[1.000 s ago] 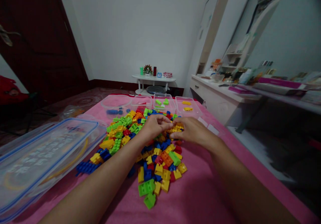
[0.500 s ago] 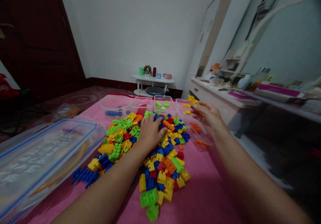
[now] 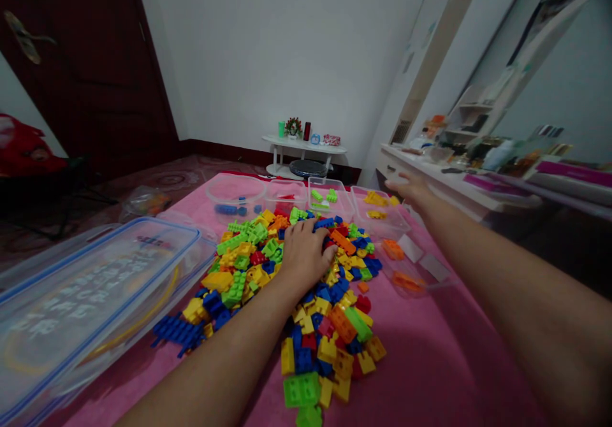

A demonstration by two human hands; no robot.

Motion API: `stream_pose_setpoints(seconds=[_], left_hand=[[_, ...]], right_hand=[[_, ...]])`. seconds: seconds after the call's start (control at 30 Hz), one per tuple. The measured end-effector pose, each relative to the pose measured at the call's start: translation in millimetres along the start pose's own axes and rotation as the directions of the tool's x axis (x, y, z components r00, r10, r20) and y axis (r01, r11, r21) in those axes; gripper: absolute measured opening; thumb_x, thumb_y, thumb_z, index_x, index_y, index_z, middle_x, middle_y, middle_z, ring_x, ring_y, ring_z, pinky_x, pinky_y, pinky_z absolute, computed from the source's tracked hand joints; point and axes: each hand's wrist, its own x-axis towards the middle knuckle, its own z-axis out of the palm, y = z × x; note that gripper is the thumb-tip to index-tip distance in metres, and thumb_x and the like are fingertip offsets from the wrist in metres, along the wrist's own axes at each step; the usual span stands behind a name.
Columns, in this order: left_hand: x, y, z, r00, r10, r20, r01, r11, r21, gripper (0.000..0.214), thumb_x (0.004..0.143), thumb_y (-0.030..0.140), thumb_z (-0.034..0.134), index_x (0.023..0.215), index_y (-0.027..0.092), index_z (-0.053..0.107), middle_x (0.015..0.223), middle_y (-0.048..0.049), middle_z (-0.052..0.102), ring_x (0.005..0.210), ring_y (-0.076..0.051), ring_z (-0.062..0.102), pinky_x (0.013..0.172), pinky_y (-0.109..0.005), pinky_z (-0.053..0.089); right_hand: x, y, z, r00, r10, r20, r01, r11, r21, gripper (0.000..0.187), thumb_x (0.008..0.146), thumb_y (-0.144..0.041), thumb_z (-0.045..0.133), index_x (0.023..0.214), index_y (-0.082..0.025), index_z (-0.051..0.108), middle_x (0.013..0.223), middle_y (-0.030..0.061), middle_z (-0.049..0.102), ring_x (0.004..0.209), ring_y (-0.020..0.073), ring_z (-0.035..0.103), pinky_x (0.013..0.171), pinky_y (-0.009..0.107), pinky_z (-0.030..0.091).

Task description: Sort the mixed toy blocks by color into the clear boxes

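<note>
My left hand lies over the middle of a heap of toy building bricks in blue, yellow, green, red and orange. Its fingers and thumb are apart, touching the bricks, with the fingertips partly hidden among them. My right hand hovers beyond the right side of a clear plastic container with yellow bricks in it. The fingers are stretched out, and nothing shows in them. Nearer to me, another clear container holds orange bricks and pale rectangular pieces.
Along the far table edge stand clear tubs with blue bricks, red bricks and green bricks. A large blue-rimmed box lies at left on the pink cloth. A white dresser stands at right.
My right hand has let go of the yellow brick piece, which now lies in the container, and has opened. My left hand stays on the heap. The view has shifted slightly left.
</note>
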Motion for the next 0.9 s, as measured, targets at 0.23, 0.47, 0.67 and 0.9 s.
stream_pose_setpoints(seconds=[0.23,0.47,0.67,0.9], left_hand=[[2,-2,-2.8,0.999,-0.051,0.007,0.052,0.983,-0.177,0.034,0.078,0.038,0.061,0.108,0.024,0.064,0.120,-0.0085,0.060,0.113,-0.029,0.051,0.096,-0.045,0.037],[23,-14,-20.8,0.944,-0.282,0.170,0.292,0.478,-0.828,0.039,0.088,0.040,0.041,0.105,0.014,0.064,0.103,-0.0099,0.069,0.101,-0.022,0.061,0.093,-0.036,0.042],[34,-21,-61.4,0.905,-0.229,0.357,0.386,0.096,-0.917,0.048,0.086,0.053,0.042,0.098,0.013,0.066,0.097,-0.0123,0.071,0.101,-0.023,0.063,0.097,-0.037,0.038],[38,-20,-98.8,0.899,-0.259,0.354,0.352,-0.056,-0.934,0.037,0.087,0.046,0.046,0.089,0.015,0.066,0.091,-0.0103,0.071,0.089,-0.019,0.067,0.088,-0.034,0.046]], right_hand=[[-115,-62,7,0.967,-0.249,0.058,0.199,0.876,0.440,0.030,0.076,-0.033,0.062,0.101,-0.016,0.063,0.096,0.0093,0.067,0.090,0.0198,0.062,0.076,0.030,0.050],[-280,-106,-10,0.542,-0.725,0.426,0.560,0.689,0.461,0.020,0.084,-0.031,0.054,0.068,-0.021,0.060,0.073,0.0019,0.064,0.071,0.0153,0.058,0.073,0.030,0.045],[-319,-111,10,0.142,-0.847,0.511,0.804,0.400,0.440,0.029,0.079,-0.030,0.063,0.107,-0.021,0.061,0.113,0.0055,0.058,0.109,0.0202,0.047,0.104,0.039,0.027],[-292,-104,20,0.190,-0.764,0.616,0.887,0.403,0.226,0.015,0.086,-0.028,0.053,0.088,-0.021,0.066,0.103,0.0053,0.059,0.109,0.0225,0.044,0.103,0.044,0.025]])
